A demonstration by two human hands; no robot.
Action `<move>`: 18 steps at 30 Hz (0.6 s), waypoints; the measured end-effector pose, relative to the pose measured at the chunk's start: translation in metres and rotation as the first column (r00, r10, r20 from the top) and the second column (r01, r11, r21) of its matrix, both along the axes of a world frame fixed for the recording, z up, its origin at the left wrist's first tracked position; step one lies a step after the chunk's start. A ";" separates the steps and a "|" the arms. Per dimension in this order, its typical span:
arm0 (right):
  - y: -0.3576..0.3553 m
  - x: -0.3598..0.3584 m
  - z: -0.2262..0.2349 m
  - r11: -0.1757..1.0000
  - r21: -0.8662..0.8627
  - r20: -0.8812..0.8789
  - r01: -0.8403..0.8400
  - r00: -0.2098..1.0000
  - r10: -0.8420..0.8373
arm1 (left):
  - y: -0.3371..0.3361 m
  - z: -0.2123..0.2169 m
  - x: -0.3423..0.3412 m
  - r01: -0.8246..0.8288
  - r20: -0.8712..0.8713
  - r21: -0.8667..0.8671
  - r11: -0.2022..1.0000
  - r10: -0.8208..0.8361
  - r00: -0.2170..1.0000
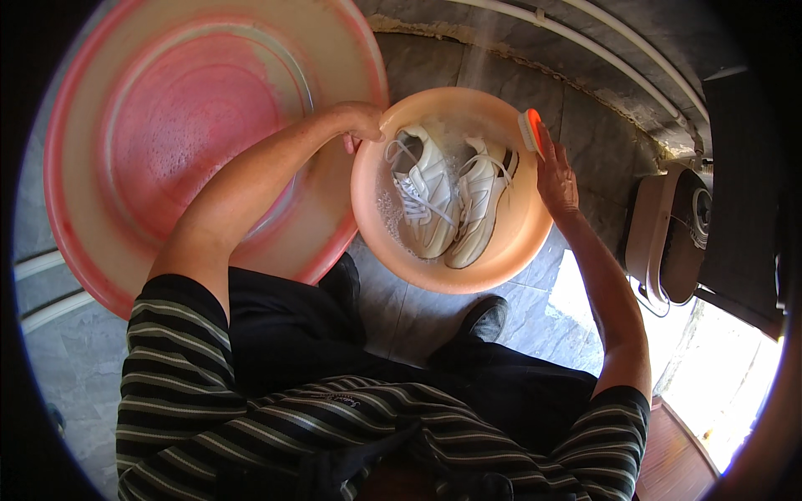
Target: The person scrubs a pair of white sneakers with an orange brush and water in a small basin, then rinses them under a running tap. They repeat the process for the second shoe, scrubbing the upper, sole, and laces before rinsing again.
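The basin [501, 259] rim was gripped by the curled left hand [361, 122]; a brush [531, 131] was clasped in the right hand [555, 179].

2 white lace-up sneakers [451, 200] lie side by side in soapy water inside a tilted peach plastic basin [434, 271], an orange-backed scrub brush [531, 130] at its 2 o'clock rim.
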State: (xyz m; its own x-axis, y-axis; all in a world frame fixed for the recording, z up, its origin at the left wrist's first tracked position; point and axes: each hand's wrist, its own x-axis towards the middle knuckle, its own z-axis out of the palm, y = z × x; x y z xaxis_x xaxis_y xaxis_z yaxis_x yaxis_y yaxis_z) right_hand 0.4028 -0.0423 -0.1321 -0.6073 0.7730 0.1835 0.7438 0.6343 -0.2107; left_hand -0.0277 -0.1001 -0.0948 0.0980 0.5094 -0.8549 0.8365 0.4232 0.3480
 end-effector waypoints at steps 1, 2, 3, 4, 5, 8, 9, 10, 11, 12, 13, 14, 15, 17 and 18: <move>0.000 0.001 0.002 0.999 0.030 0.031 -0.015 0.999 0.014 | 0.002 0.001 0.002 -0.009 0.015 -0.003 1.000 0.009 1.000; -0.001 0.001 0.003 0.998 0.060 0.062 -0.032 0.998 0.028 | 0.003 0.002 0.003 -0.001 0.015 -0.009 1.000 0.001 1.000; -0.001 0.002 0.003 0.999 0.034 0.033 -0.022 0.999 0.021 | 0.004 0.003 0.004 0.007 0.015 -0.015 1.000 -0.006 1.000; -0.001 0.003 0.001 1.000 0.011 0.003 -0.014 1.000 0.014 | 0.004 0.004 0.005 0.013 0.015 -0.018 1.000 -0.013 1.000; -0.001 0.004 0.000 1.000 -0.013 -0.026 -0.007 1.000 0.006 | 0.005 0.005 0.007 0.021 0.005 -0.032 0.999 -0.021 1.000; 0.000 0.005 -0.004 0.998 -0.050 -0.039 0.043 0.998 -0.045 | 0.008 0.001 0.006 0.020 -0.020 -0.046 0.999 -0.021 1.000; 0.000 0.005 -0.005 0.998 -0.053 -0.070 0.030 0.997 -0.034 | 0.006 -0.002 0.005 0.007 -0.020 -0.036 0.999 -0.008 1.000; 0.001 0.004 -0.005 0.999 -0.051 -0.103 0.017 0.994 -0.022 | 0.007 -0.003 0.004 -0.006 -0.023 -0.021 1.000 0.006 1.000; 0.002 0.004 -0.005 0.999 -0.048 -0.137 0.003 0.991 -0.009 | 0.007 -0.004 0.003 0.007 -0.030 -0.027 1.000 -0.007 1.000; 0.001 0.004 -0.006 0.998 -0.066 -0.143 0.004 0.990 -0.013 | 0.006 -0.005 0.004 0.019 -0.037 -0.034 0.999 -0.020 0.999; 0.001 0.008 -0.005 0.997 -0.076 -0.146 0.011 0.989 -0.022 | 0.009 -0.005 0.007 0.038 -0.041 -0.033 0.999 -0.040 0.998; 0.001 0.005 -0.002 0.997 -0.083 -0.162 0.011 0.986 -0.024 | 0.009 -0.007 0.004 0.023 -0.041 -0.045 0.999 -0.025 0.999; -0.001 0.002 0.001 0.993 -0.117 -0.168 0.032 0.984 -0.052 | 0.007 -0.010 0.003 0.008 -0.041 -0.056 0.998 -0.010 0.999; -0.001 0.002 0.002 0.991 -0.123 -0.139 0.048 0.988 -0.065 | 0.009 -0.010 0.002 -0.003 -0.042 -0.058 0.998 0.001 0.999; -0.001 0.002 0.002 0.990 -0.130 -0.124 0.056 0.990 -0.073 | 0.008 -0.009 0.005 0.000 -0.043 -0.056 0.998 -0.002 0.999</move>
State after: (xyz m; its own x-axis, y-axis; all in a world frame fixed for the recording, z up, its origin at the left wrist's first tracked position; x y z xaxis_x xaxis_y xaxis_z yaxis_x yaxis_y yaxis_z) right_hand 0.4048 -0.0432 -0.1299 -0.5330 0.8317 0.1555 0.7439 0.5483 -0.3821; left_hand -0.0229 -0.0920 -0.1035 0.0612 0.4606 -0.8855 0.8505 0.4403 0.2878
